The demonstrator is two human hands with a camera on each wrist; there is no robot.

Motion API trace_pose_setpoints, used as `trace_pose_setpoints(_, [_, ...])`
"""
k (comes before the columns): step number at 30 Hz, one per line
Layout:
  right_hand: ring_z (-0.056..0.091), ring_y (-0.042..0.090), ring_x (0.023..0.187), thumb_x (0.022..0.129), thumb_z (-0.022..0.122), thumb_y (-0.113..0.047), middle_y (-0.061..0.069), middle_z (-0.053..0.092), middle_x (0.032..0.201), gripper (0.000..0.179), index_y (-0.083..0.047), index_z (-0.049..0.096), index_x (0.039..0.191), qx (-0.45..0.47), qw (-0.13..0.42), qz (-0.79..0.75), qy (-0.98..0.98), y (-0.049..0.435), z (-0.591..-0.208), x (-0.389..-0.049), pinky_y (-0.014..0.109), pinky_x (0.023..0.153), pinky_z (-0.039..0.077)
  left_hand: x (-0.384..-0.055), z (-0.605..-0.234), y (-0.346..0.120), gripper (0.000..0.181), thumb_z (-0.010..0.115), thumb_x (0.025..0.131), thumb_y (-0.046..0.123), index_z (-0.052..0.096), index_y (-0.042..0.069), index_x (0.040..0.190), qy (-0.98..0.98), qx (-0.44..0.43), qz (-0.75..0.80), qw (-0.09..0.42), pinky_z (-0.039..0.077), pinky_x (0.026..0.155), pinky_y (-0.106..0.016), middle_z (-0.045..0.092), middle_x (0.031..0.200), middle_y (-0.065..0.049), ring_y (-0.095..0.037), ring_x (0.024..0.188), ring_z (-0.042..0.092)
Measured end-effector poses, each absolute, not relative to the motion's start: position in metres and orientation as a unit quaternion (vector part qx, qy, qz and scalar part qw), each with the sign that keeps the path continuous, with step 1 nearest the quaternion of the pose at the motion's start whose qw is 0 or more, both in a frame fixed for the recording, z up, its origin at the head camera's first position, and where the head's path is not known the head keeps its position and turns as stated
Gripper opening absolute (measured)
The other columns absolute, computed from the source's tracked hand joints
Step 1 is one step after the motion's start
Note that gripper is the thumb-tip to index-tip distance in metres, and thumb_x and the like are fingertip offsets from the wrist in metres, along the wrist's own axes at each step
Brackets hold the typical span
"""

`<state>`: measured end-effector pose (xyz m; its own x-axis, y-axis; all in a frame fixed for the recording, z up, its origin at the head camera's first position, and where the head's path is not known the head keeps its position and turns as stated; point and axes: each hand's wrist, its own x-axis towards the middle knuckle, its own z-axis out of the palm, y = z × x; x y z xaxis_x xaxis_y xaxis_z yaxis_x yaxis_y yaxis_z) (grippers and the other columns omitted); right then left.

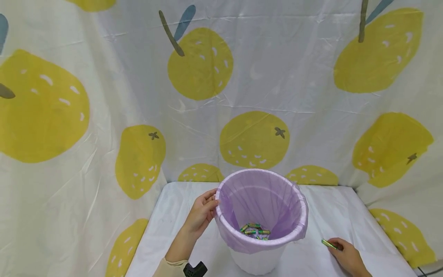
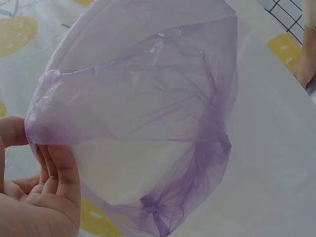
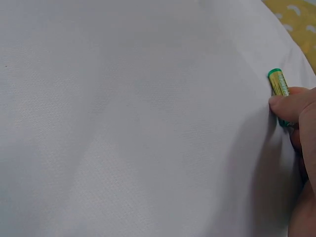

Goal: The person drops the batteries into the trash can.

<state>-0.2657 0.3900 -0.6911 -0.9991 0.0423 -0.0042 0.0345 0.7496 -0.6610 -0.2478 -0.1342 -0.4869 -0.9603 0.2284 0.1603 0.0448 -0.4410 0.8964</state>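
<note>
A white bin [image 1: 257,261] with a purple plastic bag [image 1: 242,246] folded over its rim stands on the white-covered table. My left hand [image 1: 202,215] grips the left side of the rim; in the left wrist view the thumb and fingers [image 2: 61,170] pinch the bag's edge there. Several green and gold batteries [image 1: 254,231] lie loose at the bottom of the lined bin. To the right of the bin, my right hand [image 1: 346,256] pinches one battery [image 3: 279,84] between thumb and fingers, low over the tabletop. The battery's lower end is partly hidden by the hand.
The white tabletop [image 1: 328,207] runs back to a hanging cloth [image 1: 194,134] printed with yellow fruit, which also closes off both sides. A dark wire grid [image 2: 286,15] shows at the upper right of the left wrist view. A black cable [image 1: 430,272] lies at the lower right.
</note>
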Motion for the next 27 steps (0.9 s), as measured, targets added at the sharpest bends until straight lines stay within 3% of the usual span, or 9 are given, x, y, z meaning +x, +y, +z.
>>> trace_pose_setpoints(7, [0.054, 0.014, 0.077, 0.090, 0.077, -0.015, 0.001, 0.066, 0.091, 0.024, 0.001, 0.072, 0.108, -0.028, -0.006, 0.368, -0.930, 0.391, -0.687, -0.266, 0.031, 0.067, 0.045, -0.245, -0.487, -0.132, 0.054, 0.054, 0.098, -0.006, 0.034, -0.017, 0.148, 0.513, 0.116, 0.849, 0.055, 0.056, 0.073, -0.022, 0.059, 0.098, -0.005, -0.012, 0.085, 0.062])
trace_pose_setpoints(14, [0.058, 0.010, 0.080, 0.094, 0.075, -0.018, 0.002, 0.068, 0.095, 0.025, 0.001, 0.072, 0.110, -0.028, 0.000, 0.370, -0.929, 0.387, -0.666, -0.271, 0.030, 0.072, 0.048, -0.245, -0.485, -0.132, 0.054, 0.054, 0.099, -0.007, 0.034, -0.016, 0.148, 0.509, 0.117, 0.851, 0.054, 0.056, 0.072, -0.023, 0.059, 0.095, -0.005, -0.011, 0.083, 0.062])
trace_pose_setpoints(27, [0.058, 0.000, 0.075, 0.090, 0.079, -0.011, 0.002, 0.068, 0.090, 0.021, 0.000, 0.073, 0.106, 0.007, 0.066, 0.371, -0.926, 0.382, -0.642, -0.278, 0.026, 0.064, 0.049, -0.247, -0.487, -0.132, 0.054, 0.053, 0.099, -0.007, 0.032, -0.018, 0.148, 0.504, 0.117, 0.854, 0.055, 0.057, 0.074, -0.023, 0.060, 0.096, -0.004, -0.011, 0.085, 0.063])
